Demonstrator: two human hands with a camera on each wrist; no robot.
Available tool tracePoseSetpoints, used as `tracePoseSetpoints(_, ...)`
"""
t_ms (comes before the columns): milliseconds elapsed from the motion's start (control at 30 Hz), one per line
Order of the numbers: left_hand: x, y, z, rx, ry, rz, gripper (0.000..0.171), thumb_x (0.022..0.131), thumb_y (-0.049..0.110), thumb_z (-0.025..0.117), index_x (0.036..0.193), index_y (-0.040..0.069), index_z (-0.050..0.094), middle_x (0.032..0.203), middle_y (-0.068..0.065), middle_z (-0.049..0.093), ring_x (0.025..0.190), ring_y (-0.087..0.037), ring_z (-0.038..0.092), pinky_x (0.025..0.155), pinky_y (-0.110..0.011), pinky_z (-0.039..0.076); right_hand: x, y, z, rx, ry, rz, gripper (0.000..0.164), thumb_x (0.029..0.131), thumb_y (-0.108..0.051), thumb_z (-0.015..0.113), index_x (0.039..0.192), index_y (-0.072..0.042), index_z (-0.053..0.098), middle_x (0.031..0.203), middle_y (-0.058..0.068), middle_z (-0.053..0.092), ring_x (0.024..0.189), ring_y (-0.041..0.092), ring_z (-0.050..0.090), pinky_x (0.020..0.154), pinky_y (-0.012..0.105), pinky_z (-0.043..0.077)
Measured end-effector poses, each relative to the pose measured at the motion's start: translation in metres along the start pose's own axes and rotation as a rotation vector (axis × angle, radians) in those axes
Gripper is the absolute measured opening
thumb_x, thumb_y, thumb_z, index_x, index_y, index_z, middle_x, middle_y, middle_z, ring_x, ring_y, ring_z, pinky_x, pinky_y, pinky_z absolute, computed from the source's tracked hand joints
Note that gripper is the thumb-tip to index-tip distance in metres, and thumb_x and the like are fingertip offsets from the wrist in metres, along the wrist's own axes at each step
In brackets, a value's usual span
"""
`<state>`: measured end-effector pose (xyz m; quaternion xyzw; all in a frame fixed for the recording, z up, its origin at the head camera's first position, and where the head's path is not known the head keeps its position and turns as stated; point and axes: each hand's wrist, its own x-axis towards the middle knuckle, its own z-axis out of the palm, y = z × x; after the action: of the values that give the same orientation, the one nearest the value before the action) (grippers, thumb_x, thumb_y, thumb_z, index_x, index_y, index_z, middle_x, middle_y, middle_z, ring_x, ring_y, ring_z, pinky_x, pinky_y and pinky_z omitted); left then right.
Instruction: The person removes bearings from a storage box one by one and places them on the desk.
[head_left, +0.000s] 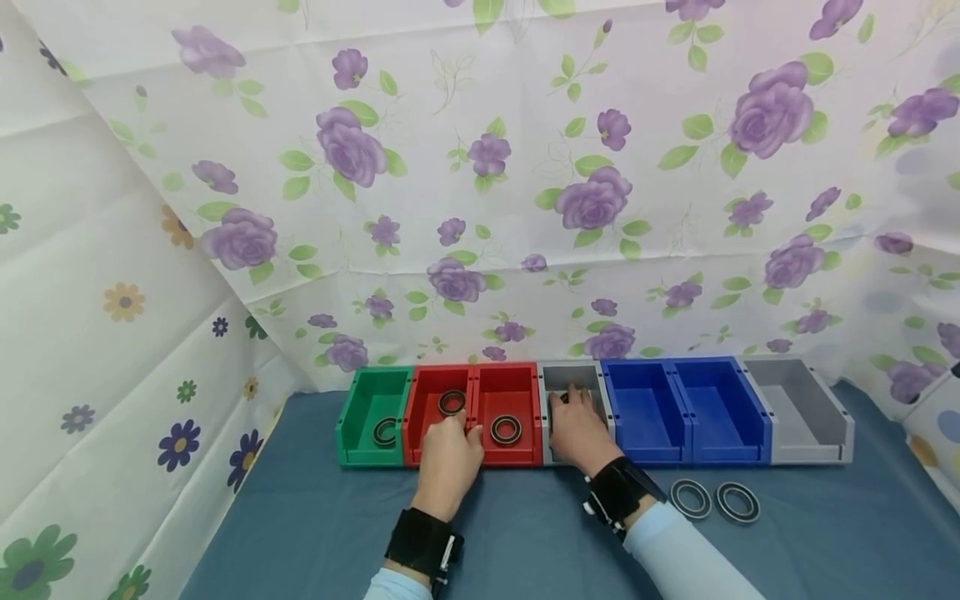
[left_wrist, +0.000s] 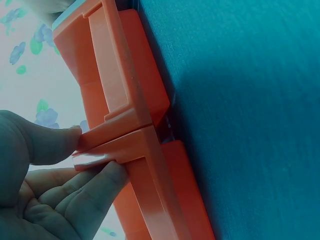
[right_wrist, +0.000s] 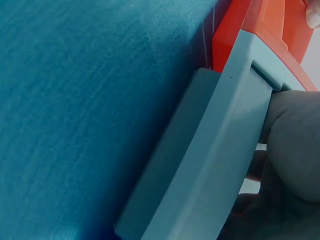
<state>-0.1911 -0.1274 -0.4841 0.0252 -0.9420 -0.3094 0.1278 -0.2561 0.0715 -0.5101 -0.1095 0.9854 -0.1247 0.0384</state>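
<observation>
My left hand is at the front of two adjoining red bins, pinching their neighbouring side walls between thumb and fingers. Ring-shaped bearings lie in both: one bearing in the left red bin, another bearing in the right one. Inside the small grey bin is my right hand, fingers pointing down. A dark bit of a bearing shows beside its fingertips; whether they grip it I cannot tell. The bin's front wall hides those fingertips in the right wrist view.
At the row's left end a green bin holds a bearing. Two blue bins and another grey bin continue the row rightward. Two bearings lie on the blue cloth near my right forearm. A flowered curtain hangs behind.
</observation>
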Motion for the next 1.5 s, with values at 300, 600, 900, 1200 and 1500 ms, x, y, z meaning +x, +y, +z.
tracePoseSetpoints(300, 0.0, 0.001, -0.001, 0.02, 0.014, 0.001, 0.039, 0.088, 0.024, 0.064, 0.12, 0.002, 0.06, 0.093, -0.009, 0.066, 0.062, -0.006, 0.056, 0.058, -0.022, 0.049, -0.002, -0.004, -0.004, -0.064, 0.025, -0.01, 0.041, 0.081, -0.016, 0.065, 0.12, -0.005, 0.058, 0.12, 0.022, 0.047, 0.11, 0.035, 0.045, 0.086, 0.048, 0.044)
tracePoseSetpoints(600, 0.001, 0.001, 0.0, 0.019, 0.011, -0.001, 0.039, 0.089, 0.024, 0.063, 0.121, 0.003, 0.06, 0.095, -0.009, 0.066, 0.069, -0.01, 0.06, 0.065, -0.028, 0.051, -0.002, -0.006, -0.008, -0.101, 0.042, -0.04, 0.018, 0.078, -0.01, 0.067, 0.096, -0.009, 0.065, 0.091, 0.011, 0.057, 0.086, 0.026, 0.051, 0.077, 0.042, 0.047)
tracePoseSetpoints(900, 0.001, 0.001, 0.001, 0.012, 0.015, 0.002, 0.04, 0.088, 0.023, 0.064, 0.121, 0.002, 0.059, 0.102, -0.011, 0.065, 0.075, -0.014, 0.062, 0.068, -0.031, 0.051, 0.0, -0.001, -0.008, -0.085, 0.094, -0.067, 0.009, 0.077, -0.004, 0.063, 0.081, -0.012, 0.063, 0.073, 0.003, 0.059, 0.069, 0.02, 0.056, 0.068, 0.038, 0.047)
tracePoseSetpoints(1200, 0.002, 0.0, -0.001, 0.012, 0.017, 0.01, 0.039, 0.088, 0.023, 0.064, 0.12, 0.001, 0.06, 0.1, -0.012, 0.065, 0.07, -0.012, 0.06, 0.065, -0.029, 0.051, -0.008, 0.001, -0.012, -0.024, 0.151, -0.09, 0.012, 0.077, -0.015, 0.071, 0.079, -0.013, 0.06, 0.066, -0.002, 0.054, 0.06, 0.014, 0.052, 0.056, 0.032, 0.045)
tracePoseSetpoints(1500, 0.0, -0.002, 0.002, 0.013, 0.016, 0.016, 0.034, 0.088, 0.022, 0.064, 0.115, 0.002, 0.062, 0.087, -0.007, 0.065, 0.061, -0.007, 0.056, 0.06, -0.025, 0.05, -0.017, 0.004, -0.005, -0.042, 0.229, -0.09, 0.021, 0.077, -0.026, 0.073, 0.086, -0.013, 0.06, 0.071, -0.001, 0.055, 0.067, 0.016, 0.052, 0.061, 0.032, 0.046)
